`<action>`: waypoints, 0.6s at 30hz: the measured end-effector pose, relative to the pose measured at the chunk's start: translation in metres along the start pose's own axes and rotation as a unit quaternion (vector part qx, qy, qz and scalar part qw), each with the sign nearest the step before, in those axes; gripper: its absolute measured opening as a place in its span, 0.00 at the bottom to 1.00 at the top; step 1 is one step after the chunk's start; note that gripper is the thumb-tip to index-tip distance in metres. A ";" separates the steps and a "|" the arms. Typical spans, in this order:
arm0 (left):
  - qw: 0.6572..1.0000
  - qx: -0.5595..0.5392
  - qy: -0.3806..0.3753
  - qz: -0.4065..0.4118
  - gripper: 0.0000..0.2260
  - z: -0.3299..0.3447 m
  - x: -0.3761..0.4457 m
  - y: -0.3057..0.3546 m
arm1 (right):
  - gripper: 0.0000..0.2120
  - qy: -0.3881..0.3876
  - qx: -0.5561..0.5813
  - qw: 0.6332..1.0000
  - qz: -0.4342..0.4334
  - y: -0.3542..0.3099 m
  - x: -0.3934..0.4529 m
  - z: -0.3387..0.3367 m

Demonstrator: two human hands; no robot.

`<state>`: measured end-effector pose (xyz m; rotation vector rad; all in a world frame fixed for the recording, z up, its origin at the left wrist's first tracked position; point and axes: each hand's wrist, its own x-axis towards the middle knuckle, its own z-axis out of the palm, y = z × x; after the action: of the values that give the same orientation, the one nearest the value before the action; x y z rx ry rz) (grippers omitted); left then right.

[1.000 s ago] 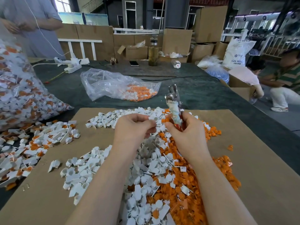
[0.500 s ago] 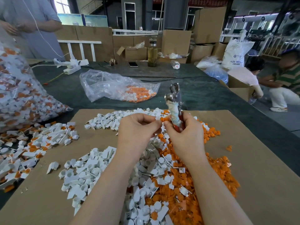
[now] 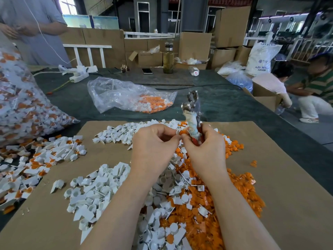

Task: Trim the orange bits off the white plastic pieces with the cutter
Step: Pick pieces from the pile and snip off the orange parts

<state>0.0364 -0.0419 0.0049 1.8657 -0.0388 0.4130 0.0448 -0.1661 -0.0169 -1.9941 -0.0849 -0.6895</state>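
Observation:
My right hand [image 3: 205,150] grips the cutter [image 3: 191,112] by its cloth-wrapped and red handles, metal jaws pointing up and away. My left hand [image 3: 153,147] is closed around a small plastic piece, mostly hidden in the fingers, and its fingertips meet my right hand's around an orange bit [image 3: 182,132]. Below my hands on the brown cardboard sheet [image 3: 279,177] lies a heap of trimmed white pieces [image 3: 97,188]. A heap of orange bits [image 3: 216,204] lies to its right. Untrimmed white-and-orange pieces [image 3: 36,159] lie at the left edge.
A big clear bag of untrimmed pieces [image 3: 23,109] bulges at the left. A smaller clear bag with orange bits [image 3: 129,98] lies beyond the cardboard on the dark green table. A bottle [image 3: 168,58], a phone [image 3: 146,70] and a power strip [image 3: 79,76] sit farther back. People stand or crouch at both sides.
My hands have closed together: the left hand moved right until its fingertips touch the right hand's. The cutter stays upright in my right hand.

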 end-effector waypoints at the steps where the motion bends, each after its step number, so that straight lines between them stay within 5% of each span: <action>1: 1.000 0.002 -0.002 0.002 0.09 0.000 0.000 0.000 | 0.07 -0.003 -0.003 1.000 0.001 0.000 0.000 0.000; 18: 0.998 0.005 0.046 -0.035 0.07 0.003 0.003 -0.008 | 0.08 -0.076 0.009 0.997 0.004 0.000 0.002 0.000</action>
<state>0.0418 -0.0416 -0.0020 1.8501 0.0905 0.4504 0.0462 -0.1665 -0.0164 -2.0260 -0.1734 -0.5280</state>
